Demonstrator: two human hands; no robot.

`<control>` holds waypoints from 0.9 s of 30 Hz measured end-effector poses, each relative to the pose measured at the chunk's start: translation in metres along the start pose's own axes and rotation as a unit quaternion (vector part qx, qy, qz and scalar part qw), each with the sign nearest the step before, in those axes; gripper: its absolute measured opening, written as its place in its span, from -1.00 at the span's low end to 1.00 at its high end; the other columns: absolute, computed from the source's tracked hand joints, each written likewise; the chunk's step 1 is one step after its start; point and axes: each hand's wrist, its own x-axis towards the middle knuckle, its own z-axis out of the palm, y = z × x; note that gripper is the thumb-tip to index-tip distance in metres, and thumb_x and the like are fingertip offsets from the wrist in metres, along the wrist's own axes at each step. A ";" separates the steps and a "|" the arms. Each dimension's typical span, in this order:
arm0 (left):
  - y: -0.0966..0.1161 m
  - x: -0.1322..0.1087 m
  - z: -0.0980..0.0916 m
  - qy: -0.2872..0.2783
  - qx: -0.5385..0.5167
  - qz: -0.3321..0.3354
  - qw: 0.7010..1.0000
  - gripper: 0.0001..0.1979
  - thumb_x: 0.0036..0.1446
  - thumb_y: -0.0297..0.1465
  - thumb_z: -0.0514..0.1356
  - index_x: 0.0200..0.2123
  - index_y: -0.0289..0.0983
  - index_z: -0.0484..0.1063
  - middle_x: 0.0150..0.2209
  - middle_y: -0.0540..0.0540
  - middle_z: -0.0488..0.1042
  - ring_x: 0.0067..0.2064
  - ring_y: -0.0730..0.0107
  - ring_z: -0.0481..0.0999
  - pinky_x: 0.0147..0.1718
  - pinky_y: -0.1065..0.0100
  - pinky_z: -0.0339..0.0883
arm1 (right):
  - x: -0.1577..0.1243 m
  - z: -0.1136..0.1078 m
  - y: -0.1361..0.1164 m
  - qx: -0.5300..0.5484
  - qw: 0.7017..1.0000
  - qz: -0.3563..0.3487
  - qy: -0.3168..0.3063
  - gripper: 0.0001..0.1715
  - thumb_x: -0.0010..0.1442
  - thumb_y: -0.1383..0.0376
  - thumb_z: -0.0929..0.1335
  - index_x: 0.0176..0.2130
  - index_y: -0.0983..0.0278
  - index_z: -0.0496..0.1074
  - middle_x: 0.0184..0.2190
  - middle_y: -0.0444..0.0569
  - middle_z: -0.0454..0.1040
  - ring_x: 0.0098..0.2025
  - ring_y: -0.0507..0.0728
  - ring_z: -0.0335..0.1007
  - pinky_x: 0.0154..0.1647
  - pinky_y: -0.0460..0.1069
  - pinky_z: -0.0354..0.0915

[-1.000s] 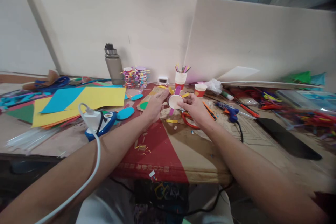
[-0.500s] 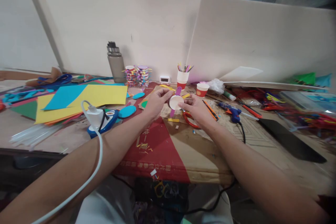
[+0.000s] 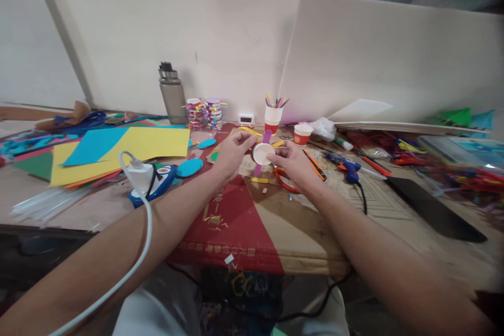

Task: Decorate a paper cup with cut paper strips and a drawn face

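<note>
A small white paper disc [image 3: 263, 154] with coloured strips sticking out round its rim is held between my two hands above the cardboard. A purple strip [image 3: 267, 136] points away from me and another points toward me. My left hand [image 3: 233, 153] pinches the disc's left side, thumb and fingers together at the edge. On the right, my right hand [image 3: 293, 164] grips the other edge, its thumb resting on the white face. Under my right fingers lie red scissors handles [image 3: 284, 180], and a yellow strip [image 3: 259, 180] lies just in front of the disc.
Stacked decorated discs [image 3: 213, 113], a bottle [image 3: 172, 95] and a small clock [image 3: 246, 119] stand at the back. Paper cups [image 3: 303, 134] are near the wall. A glue gun [image 3: 349, 169] and a black board [image 3: 435, 210] lie right; coloured paper [image 3: 157, 143] lies left.
The view has shifted very slightly. Both hands keep the same hold on the disc, with no other visible change.
</note>
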 end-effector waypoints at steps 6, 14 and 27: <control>0.000 0.000 -0.001 -0.003 0.001 -0.004 1.000 -0.72 -0.13 -0.27 0.41 -0.44 -0.30 0.43 -0.44 0.03 0.39 -0.40 0.52 0.34 -0.36 0.42 0.25 | 0.001 -0.001 0.001 0.003 1.000 0.003 0.003 -0.43 -0.23 0.22 0.55 -0.27 0.20 0.26 -0.46 -0.24 0.47 -0.34 0.05 0.41 -0.23 0.00 0.27; 0.005 -0.002 -0.001 -0.011 0.000 -0.041 0.999 -0.75 -0.11 -0.26 0.38 -0.47 -0.29 0.44 -0.42 0.00 0.43 -0.36 0.48 0.37 -0.31 0.38 0.26 | 0.000 -0.001 0.001 0.004 1.000 0.005 0.004 -0.43 -0.23 0.21 0.55 -0.27 0.21 0.24 -0.47 -0.23 0.46 -0.35 0.04 0.39 -0.24 -0.01 0.26; -0.001 0.000 -0.004 -0.020 0.042 -0.060 0.997 -0.71 -0.07 -0.16 0.34 -0.44 -0.30 0.51 -0.35 -0.08 0.49 -0.30 0.37 0.40 -0.26 0.32 0.29 | 0.000 -0.002 0.000 -0.007 1.000 0.002 -0.001 -0.45 -0.22 0.20 0.55 -0.29 0.19 0.24 -0.45 -0.22 0.49 -0.36 0.05 0.40 -0.26 0.00 0.28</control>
